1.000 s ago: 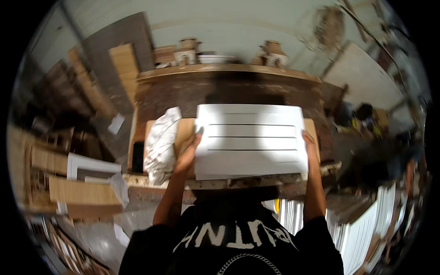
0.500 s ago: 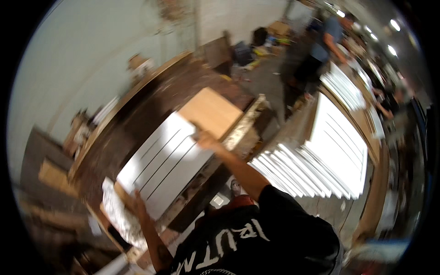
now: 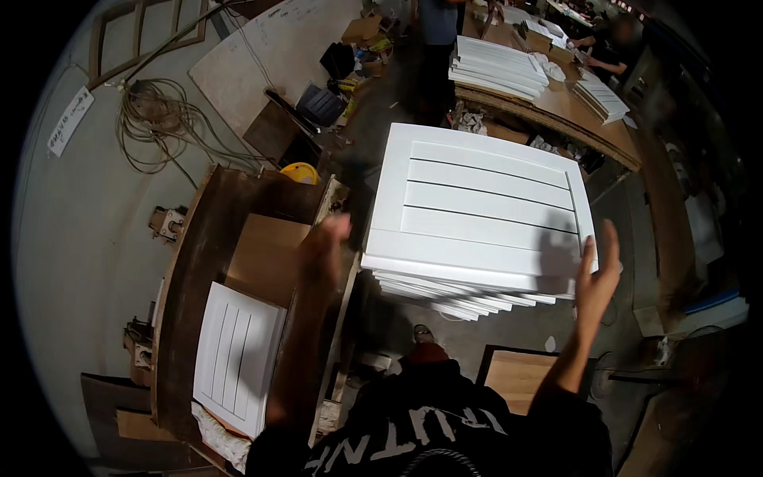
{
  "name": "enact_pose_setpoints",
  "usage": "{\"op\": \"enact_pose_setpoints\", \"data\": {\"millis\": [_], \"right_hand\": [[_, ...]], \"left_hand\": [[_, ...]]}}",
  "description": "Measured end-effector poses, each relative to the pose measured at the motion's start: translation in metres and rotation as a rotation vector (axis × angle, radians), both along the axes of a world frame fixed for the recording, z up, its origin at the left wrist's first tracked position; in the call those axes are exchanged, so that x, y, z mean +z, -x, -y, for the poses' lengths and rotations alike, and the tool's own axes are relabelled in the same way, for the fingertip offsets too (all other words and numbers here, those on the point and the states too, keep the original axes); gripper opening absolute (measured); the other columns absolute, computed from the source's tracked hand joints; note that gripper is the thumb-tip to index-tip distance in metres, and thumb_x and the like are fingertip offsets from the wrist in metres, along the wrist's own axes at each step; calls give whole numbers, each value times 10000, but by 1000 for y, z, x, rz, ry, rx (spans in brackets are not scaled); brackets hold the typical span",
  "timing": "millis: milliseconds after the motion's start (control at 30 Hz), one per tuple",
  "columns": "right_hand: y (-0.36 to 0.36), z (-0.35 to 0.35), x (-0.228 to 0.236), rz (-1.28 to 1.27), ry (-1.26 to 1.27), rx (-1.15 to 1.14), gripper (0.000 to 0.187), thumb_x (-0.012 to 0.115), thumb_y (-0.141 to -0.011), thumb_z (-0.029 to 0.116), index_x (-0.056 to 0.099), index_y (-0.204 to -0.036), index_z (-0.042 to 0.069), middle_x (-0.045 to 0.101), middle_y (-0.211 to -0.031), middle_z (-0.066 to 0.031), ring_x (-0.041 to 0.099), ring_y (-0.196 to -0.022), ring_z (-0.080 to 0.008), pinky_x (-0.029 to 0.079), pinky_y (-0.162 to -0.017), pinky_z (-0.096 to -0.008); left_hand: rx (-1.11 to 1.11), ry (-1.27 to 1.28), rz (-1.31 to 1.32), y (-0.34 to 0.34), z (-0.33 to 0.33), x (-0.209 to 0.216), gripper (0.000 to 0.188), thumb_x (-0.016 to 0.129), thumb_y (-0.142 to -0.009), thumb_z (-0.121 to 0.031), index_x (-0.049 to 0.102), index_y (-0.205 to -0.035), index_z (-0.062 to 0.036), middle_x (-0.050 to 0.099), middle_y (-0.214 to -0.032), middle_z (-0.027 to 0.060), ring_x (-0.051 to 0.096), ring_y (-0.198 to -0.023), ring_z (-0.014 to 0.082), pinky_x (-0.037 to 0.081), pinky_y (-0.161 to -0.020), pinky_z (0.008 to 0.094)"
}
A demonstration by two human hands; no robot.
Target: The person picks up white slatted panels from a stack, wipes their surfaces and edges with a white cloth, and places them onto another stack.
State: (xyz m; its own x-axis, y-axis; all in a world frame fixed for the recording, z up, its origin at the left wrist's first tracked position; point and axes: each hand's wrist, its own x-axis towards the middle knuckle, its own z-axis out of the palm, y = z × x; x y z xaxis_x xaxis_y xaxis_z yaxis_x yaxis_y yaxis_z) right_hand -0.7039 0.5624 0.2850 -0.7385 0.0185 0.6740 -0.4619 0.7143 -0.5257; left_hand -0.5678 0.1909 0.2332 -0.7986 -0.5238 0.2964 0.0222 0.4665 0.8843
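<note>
A stack of white grooved panels (image 3: 485, 191), like cabinet doors, stands in front of me with its lower panels fanned out toward me. At the top panel's right side is my right hand (image 3: 598, 274), thumb and fingers apart, close to the edge; whether it touches cannot be made out. My left hand (image 3: 324, 242) is in the air left of the stack, its fingers smeared by motion. Beyond my left forearm, another white grooved panel (image 3: 238, 354) lies on the dark workbench (image 3: 191, 278), beside a tan board (image 3: 266, 250). White crumpled wrapping (image 3: 218, 437) sits at the bench's near end.
Behind the stack, a long brown table (image 3: 572, 119) bears more white panels (image 3: 497, 67). People stand at that table. A coiled hose or cable (image 3: 155, 119) hangs on the left wall. A wooden board (image 3: 520, 374) lies on the floor near my right arm.
My view has turned right, from the workbench to the panel stack. Both hands have left the panel on the bench, which stays there, and have moved over to the stack's sides.
</note>
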Motion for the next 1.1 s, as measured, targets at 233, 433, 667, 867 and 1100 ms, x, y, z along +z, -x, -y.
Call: {"op": "enact_pose_setpoints", "data": {"millis": [233,433,667,867,1100], "right_hand": [[65,-77,-20,901,175,206,542,573,-924,292,451,-1294,-84,587,-1018,-131,532,-864,-172,418,-755,-271],[30,-57,-1,721,287,263,556,574,-926,265,416,-1332,-80,562,-1060,-95,479,-905,-118,385,-765,-229],[-14,56,12,407,523,661,487,520,-962,208,406,-1354,-57,612,-1093,-88,553,-929,-112,428,-784,-223],[-74,192,-11,538,726,1042,454,528,-933,124,430,-1336,-60,562,-1248,-156,554,-1094,-187,406,-970,-290],[-231,379,25,910,636,1598,480,573,-900,92,433,-1329,-71,553,-1273,-152,559,-1107,-192,414,-959,-276]], "left_hand": [[-215,-431,360,94,-38,45,629,322,-985,-487,482,-1261,55,468,-1328,194,402,-1275,267,321,-1045,329],[-145,-505,13,28,-25,31,689,297,-985,-511,404,-1318,83,502,-1287,205,450,-1221,254,323,-1040,345],[181,-620,-424,-137,36,66,342,517,-968,-244,540,-1247,-47,607,-989,2,504,-781,29,388,-657,175],[761,-450,-523,-309,93,55,324,552,-947,-221,565,-1232,-68,631,-949,-6,541,-758,46,422,-653,173],[916,-411,-653,-539,120,43,214,546,-948,-188,605,-1092,-41,649,-941,30,585,-843,111,460,-740,239]]}}
